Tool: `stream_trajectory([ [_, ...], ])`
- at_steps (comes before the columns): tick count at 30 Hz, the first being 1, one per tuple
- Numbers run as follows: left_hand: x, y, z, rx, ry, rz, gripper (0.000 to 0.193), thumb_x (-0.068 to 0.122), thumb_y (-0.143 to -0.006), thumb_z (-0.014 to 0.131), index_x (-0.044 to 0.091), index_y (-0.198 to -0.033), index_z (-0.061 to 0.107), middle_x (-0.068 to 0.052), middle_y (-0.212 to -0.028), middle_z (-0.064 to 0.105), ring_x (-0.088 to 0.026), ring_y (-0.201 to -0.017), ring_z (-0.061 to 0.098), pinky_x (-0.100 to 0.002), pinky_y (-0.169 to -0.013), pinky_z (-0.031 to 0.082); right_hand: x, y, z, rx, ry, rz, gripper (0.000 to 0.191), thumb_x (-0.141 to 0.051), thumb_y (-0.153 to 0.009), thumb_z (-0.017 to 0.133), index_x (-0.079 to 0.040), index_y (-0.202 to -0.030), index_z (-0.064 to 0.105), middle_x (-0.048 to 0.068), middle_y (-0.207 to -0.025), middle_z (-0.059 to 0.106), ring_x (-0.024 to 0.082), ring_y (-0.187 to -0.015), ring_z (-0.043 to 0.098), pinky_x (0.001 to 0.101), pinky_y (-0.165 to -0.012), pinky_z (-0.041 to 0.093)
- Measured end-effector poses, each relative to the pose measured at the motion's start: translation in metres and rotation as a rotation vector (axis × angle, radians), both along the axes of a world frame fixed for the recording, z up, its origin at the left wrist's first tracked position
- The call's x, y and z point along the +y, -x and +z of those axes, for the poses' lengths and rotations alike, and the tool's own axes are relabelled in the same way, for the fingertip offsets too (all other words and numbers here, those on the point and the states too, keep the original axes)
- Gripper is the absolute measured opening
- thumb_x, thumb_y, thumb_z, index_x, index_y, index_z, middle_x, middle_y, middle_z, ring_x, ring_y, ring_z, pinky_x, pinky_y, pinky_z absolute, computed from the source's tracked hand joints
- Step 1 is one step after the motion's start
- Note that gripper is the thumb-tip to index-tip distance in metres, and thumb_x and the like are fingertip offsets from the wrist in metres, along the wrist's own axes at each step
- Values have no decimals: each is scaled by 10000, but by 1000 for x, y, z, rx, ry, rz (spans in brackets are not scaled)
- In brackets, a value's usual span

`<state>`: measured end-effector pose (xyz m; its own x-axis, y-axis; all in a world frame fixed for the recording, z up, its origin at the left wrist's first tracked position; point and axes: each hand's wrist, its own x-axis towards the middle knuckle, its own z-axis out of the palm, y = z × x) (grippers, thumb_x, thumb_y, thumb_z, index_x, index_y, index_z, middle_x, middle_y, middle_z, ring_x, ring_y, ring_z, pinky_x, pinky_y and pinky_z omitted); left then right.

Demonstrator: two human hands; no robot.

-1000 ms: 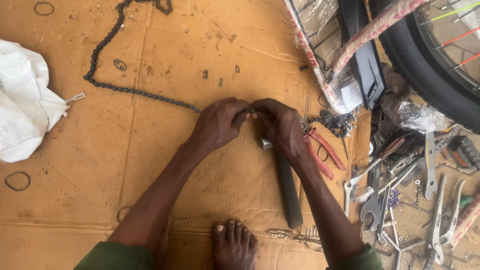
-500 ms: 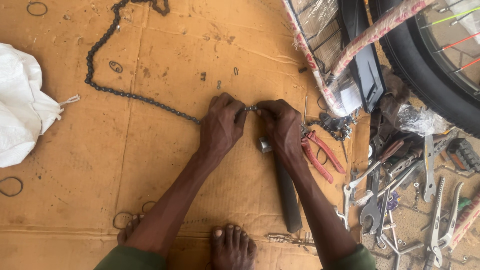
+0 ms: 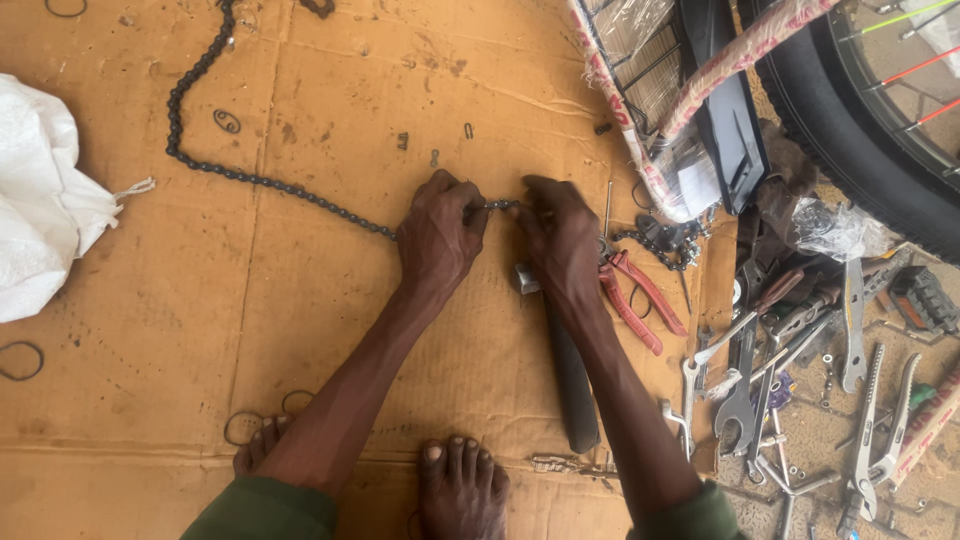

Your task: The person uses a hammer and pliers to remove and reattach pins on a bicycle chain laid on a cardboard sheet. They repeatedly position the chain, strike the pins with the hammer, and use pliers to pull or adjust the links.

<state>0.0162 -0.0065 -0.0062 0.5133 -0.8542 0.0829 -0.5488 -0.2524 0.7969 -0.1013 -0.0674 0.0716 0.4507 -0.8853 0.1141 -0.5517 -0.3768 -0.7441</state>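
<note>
- My left hand (image 3: 440,235) pinches the bicycle chain (image 3: 250,180), fingers closed on its end, which lies on the cardboard (image 3: 300,300) between my hands.
- My right hand (image 3: 562,240) grips the same links, probably steadying them; its fingertips are hidden.
- The hammer (image 3: 570,380) lies under my right wrist, red pliers (image 3: 635,295) just right of it, within reach.

You have a dark, greasy bicycle chain (image 3: 250,180) laid out on the brown cardboard, its links small and close-set. From the top of the sheet it drops down in a curve on the left, bends, then runs in a long slanting line to the right. Its near end lies at the middle of the cardboard, where a short straight run of links (image 3: 500,205) shows between the two spots where you pinch it
</note>
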Motion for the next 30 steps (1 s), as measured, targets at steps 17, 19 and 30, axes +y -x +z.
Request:
stream_trajectory([
  [17,5,4,-3,-49,62,8,144,84,-831,768,51,-799,632,-74,-894,569,-302,-911,632,-477,-672,512,78,95,-8,12,-503,-216,426,-306,-981,654,-55,-1321,598,175,-880,656,333,-694,638,455,-545,565],
  [19,6,4,-4,-60,87,16,143,93,-835,772,51,-798,641,-73,-899,576,-305,-907,630,-483,-675,506,72,79,0,-11,-584,-263,464,-248,-956,651,-57,-1359,523,256,-876,587,421,-616,602,499,-527,511],
  [30,1,2,-9,-57,59,68,148,100,-829,783,52,-763,660,-64,-883,574,-275,-874,633,-450,-653,526,56,55,55,162,97,0,474,-237,-987,686,-27,-1389,549,152,-902,739,225,-730,731,354,-608,594],
])
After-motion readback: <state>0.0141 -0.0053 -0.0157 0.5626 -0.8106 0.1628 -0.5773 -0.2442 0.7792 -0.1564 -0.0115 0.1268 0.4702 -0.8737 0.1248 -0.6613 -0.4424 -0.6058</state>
